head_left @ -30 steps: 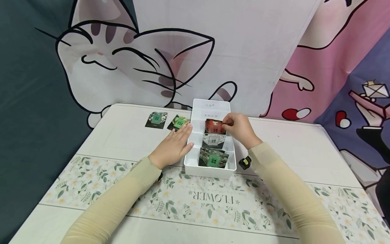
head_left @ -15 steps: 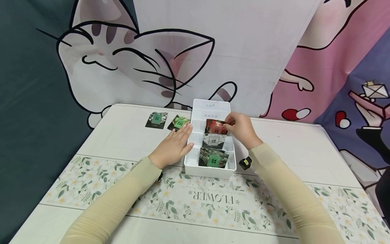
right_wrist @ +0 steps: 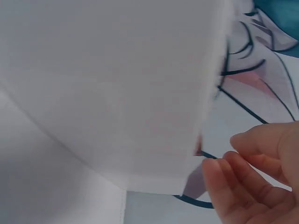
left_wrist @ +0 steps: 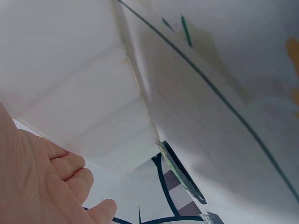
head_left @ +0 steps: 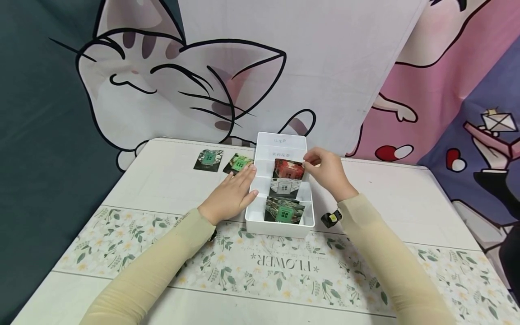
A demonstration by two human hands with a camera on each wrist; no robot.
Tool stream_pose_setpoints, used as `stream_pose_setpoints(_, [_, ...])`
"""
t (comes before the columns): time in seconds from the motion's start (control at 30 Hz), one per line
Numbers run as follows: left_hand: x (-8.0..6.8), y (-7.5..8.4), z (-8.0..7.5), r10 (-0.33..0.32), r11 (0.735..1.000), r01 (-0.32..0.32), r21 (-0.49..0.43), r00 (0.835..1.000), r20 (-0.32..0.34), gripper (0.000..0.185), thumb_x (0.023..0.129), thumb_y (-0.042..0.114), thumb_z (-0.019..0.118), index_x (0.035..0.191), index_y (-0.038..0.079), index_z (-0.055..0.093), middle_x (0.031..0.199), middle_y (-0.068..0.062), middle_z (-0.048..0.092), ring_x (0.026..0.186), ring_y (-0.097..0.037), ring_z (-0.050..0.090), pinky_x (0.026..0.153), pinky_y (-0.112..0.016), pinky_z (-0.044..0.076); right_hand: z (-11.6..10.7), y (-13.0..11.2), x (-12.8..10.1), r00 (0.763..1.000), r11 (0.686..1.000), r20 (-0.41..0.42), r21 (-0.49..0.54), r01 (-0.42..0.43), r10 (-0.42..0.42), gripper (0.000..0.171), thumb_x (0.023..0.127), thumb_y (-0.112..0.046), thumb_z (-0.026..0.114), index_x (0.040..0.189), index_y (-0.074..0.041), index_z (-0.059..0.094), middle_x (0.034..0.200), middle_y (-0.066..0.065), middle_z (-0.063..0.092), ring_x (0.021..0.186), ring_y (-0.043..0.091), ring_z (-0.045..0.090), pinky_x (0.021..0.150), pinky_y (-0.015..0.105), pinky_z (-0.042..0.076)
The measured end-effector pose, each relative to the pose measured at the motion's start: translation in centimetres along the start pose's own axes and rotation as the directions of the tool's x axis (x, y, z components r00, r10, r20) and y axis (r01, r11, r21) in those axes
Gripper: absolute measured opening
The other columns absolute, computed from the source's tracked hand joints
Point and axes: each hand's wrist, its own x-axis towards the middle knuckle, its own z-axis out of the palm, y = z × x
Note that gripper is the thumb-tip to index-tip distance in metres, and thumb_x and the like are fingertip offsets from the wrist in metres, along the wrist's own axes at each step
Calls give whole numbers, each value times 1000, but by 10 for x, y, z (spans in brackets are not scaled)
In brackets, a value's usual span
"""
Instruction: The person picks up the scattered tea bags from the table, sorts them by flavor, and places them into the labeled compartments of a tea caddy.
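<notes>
Right hand [head_left: 327, 174], fingers loosely curled and holding nothing, at 3 o'clock of the red tea packet [head_left: 288, 169]. Left hand [head_left: 231, 192], fingers straight, rests against the white divided box [head_left: 280, 228].

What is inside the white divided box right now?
The white divided box holds a camouflage-patterned packet nearest the person, a white packet behind it, then a red packet. The two far compartments show only paper labels; their floors are hidden.
</notes>
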Motion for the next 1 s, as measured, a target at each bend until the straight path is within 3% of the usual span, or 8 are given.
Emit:
stream_pose_setpoints(0.2, [1, -1, 1, -2, 1000, 2, -1, 1000, 4, 68, 111, 43, 28, 161, 0, 13, 168, -14, 11, 155, -26, 8, 125, -52, 11, -11, -2, -10, 1000, 999, -20, 36, 2, -1, 13, 97, -10, 64, 106, -2, 70, 96, 14, 72, 92, 30, 68, 76, 41, 54])
stream_pose_setpoints(0.5, [1, 0, 1, 5, 1000, -4, 15, 1000, -3, 69, 110, 43, 30, 160, -2, 15, 168, -15, 13, 155, -30, 13, 124, -55, 15, -20, -4, -33, 1000, 1000, -8, -7, -27, 27, 39, 107, -35, 51, 119, -1, 68, 116, 19, 71, 113, 38, 65, 101, 55, 49])
stream_pose_setpoints(0.73, [1, 0, 1, 3, 1000, -3, 16, 1000, -9, 69, 110, 43, 31, 160, -2, 16, 167, -17, 18, 155, -29, 12, 123, -57, 17, -21, -2, -53, 993, 997, 115, -73, -11, 19, 54, 110, -40, 41, 143, 1, 54, 146, 23, 52, 139, 40, 44, 115, 57, 34])
stream_pose_setpoints(1.0, [1, 0, 2, -4, 1000, 5, 17, 1000, -13, 68, 110, 43, 30, 161, 0, 16, 168, -15, 17, 155, -28, 12, 123, -57, 17, -13, -2, -66, 977, 990, 212, -131, 51, -22, 66, 110, -43, 40, 157, 1, 32, 161, 22, 31, 152, 40, 20, 123, 58, 17])
